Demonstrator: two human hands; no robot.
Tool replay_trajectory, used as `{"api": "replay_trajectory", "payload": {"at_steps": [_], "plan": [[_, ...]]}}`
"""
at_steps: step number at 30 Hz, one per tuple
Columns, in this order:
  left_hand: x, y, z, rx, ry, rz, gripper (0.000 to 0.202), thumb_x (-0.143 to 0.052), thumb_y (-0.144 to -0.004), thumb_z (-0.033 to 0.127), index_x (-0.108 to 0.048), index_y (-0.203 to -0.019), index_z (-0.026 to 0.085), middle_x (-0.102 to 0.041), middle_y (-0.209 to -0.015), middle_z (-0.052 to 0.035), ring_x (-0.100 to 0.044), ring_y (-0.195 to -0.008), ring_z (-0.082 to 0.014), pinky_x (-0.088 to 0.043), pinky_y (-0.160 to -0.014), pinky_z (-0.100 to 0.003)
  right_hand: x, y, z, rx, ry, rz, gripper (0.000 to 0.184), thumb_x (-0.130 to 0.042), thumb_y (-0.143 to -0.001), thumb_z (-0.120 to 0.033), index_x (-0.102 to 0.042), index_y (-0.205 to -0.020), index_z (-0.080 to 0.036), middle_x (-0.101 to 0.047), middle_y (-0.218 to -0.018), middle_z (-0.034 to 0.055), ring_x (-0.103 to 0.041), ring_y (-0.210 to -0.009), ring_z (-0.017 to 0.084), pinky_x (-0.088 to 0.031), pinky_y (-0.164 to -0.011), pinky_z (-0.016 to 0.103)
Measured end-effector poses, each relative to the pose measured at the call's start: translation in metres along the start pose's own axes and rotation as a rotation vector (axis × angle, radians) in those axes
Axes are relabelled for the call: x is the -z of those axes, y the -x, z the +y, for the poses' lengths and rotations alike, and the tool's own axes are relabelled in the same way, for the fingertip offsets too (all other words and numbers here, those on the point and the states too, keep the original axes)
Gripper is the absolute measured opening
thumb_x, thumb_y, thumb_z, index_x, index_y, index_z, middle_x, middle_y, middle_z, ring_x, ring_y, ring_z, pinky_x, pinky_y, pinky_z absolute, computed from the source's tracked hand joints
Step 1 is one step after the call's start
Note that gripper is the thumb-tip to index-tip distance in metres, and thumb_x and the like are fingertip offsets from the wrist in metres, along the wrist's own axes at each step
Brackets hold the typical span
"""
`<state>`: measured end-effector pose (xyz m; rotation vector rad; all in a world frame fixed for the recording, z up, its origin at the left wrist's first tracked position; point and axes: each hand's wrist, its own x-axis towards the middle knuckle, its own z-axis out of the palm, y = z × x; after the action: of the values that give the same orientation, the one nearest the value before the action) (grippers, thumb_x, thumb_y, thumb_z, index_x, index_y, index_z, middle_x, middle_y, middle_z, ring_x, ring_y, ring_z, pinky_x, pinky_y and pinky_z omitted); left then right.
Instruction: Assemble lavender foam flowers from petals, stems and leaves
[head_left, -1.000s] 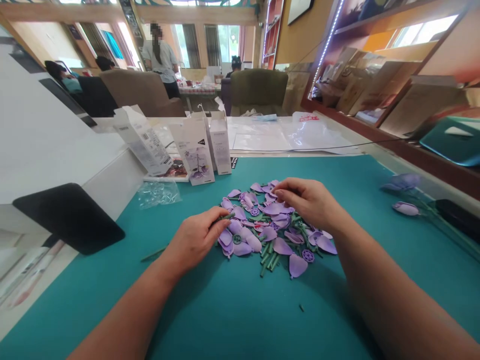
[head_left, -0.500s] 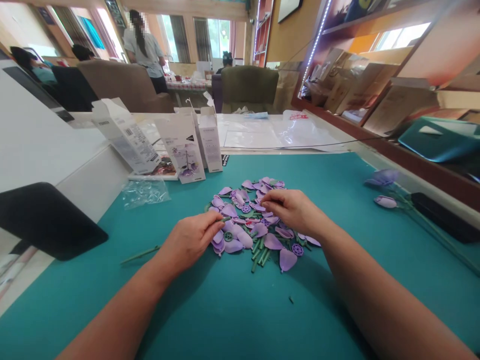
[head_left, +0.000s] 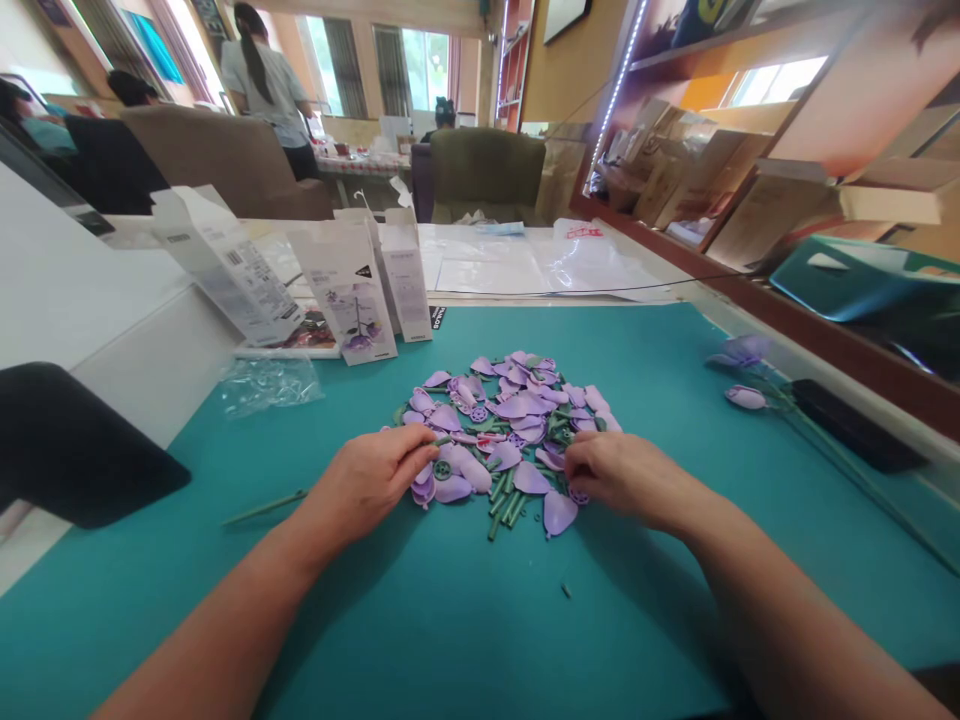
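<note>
A pile of purple toy-flower petals [head_left: 525, 404] and green stem pieces [head_left: 507, 506] lies spread on the teal mat [head_left: 465, 620]. My left hand [head_left: 379, 470] is at the pile's left edge, thumb and forefinger closed on a short green stem piece [head_left: 441, 441] whose tip pokes out. Over the right side of the pile, my right hand [head_left: 626, 475] has its fingers curled down among the pieces. Whatever its fingertips may hold is hidden. A green wheel-like part [head_left: 443, 468] rests close to my left fingertips.
Opened white boxes [head_left: 346, 295] and a crumpled clear bag [head_left: 270, 385] stand at the back left. A longer green stem [head_left: 264, 508] lies left of my forearm. At the right are a purple flower [head_left: 746, 397] on a stem and a black object [head_left: 859, 425]. People are in the background.
My right hand has moved right and down, from the pile's middle to its right side. My left hand still pinches the stem piece. The view has shifted slightly.
</note>
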<state>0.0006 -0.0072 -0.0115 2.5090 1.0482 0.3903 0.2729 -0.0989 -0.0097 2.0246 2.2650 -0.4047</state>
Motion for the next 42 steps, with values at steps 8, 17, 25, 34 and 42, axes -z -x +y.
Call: {"api": "replay_trajectory", "payload": {"at_steps": [8,17,25,34,42], "plan": [[0.000,-0.001,0.000,-0.005,0.007,0.013,0.034,-0.035,-0.092,0.042,-0.061,-0.088,0.021,-0.069,-0.080,-0.0008,-0.062,-0.071,-0.0170,-0.041,-0.060,-0.024,-0.010,-0.005,-0.003,-0.024,-0.086,0.062,0.008,-0.059,-0.080,-0.022,-0.067,-0.079,-0.020,-0.066,-0.081,0.0033,-0.057,-0.071,0.016,-0.030,-0.055,0.025],[-0.002,0.000,-0.002,-0.004,0.004,0.007,0.035,-0.035,-0.092,0.043,-0.062,-0.089,0.021,-0.068,-0.079,-0.0012,-0.061,-0.070,-0.0172,-0.041,-0.061,-0.025,-0.009,0.001,0.008,-0.043,-0.080,0.035,0.018,-0.052,-0.082,-0.015,-0.069,-0.080,-0.021,-0.067,-0.088,0.0038,-0.059,-0.075,0.017,-0.034,-0.058,0.026],[-0.005,0.000,-0.003,-0.026,-0.017,0.005,0.035,-0.034,-0.093,0.042,-0.062,-0.091,0.021,-0.069,-0.082,-0.0013,-0.062,-0.072,-0.0178,-0.041,-0.063,-0.025,-0.011,0.001,-0.013,-0.131,0.085,0.017,0.010,-0.057,-0.078,-0.022,-0.065,-0.081,-0.018,-0.067,-0.090,0.0068,-0.060,-0.073,0.019,-0.021,-0.049,0.027],[-0.007,0.001,0.005,-0.063,-0.020,-0.006,0.028,-0.038,-0.092,0.037,-0.062,-0.090,0.022,-0.069,-0.081,-0.0011,-0.061,-0.068,-0.0160,-0.040,-0.059,-0.024,-0.023,-0.006,-0.016,-0.121,0.134,0.038,0.016,-0.050,-0.073,-0.010,-0.064,-0.072,-0.017,-0.068,-0.080,0.0089,-0.060,-0.067,0.018,-0.022,-0.049,0.028],[-0.012,0.002,0.008,-0.097,-0.028,-0.020,0.026,-0.039,-0.094,0.032,-0.061,-0.089,0.019,-0.068,-0.084,-0.0027,-0.060,-0.074,-0.0160,-0.042,-0.065,-0.024,0.020,0.002,-0.038,-0.007,-0.354,0.271,0.013,-0.049,-0.070,-0.009,-0.050,-0.066,-0.021,-0.054,-0.057,-0.0043,-0.045,-0.052,0.010,-0.030,-0.050,0.023]]}}
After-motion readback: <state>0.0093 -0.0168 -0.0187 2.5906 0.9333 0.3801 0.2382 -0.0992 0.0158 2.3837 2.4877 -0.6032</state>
